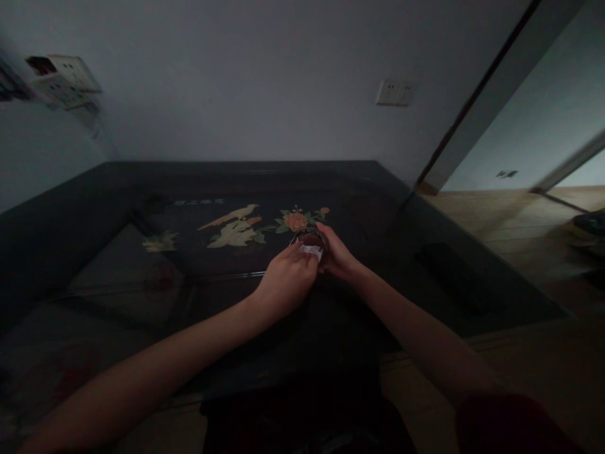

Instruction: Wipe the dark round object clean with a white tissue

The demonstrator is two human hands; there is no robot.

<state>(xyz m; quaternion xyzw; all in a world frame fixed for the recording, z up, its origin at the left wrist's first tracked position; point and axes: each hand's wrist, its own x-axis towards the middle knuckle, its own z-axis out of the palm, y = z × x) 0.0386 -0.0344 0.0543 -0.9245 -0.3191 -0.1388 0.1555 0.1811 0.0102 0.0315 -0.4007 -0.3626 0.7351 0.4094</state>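
Observation:
My right hand (338, 252) is wrapped around the right side of a small round glass cup (311, 234). The cup is tilted, its shiny rim facing up and away from me, and its lower part is hidden by my hands. Pinched in my left hand (289, 277) is a crumpled white tissue (312, 251), pressed against the mouth of the cup. Dim light hides whether the tissue reaches inside. Both hands meet above the dark glass tabletop (293, 183), over its printed bird and flower picture.
Wall sockets (396, 93) sit behind the table, with a power strip (61, 88) plugged in at the far left. A dark oblong object (454, 277) lies to the right, its kind unclear. Wooden floor (501, 211) extends beyond the table's right edge.

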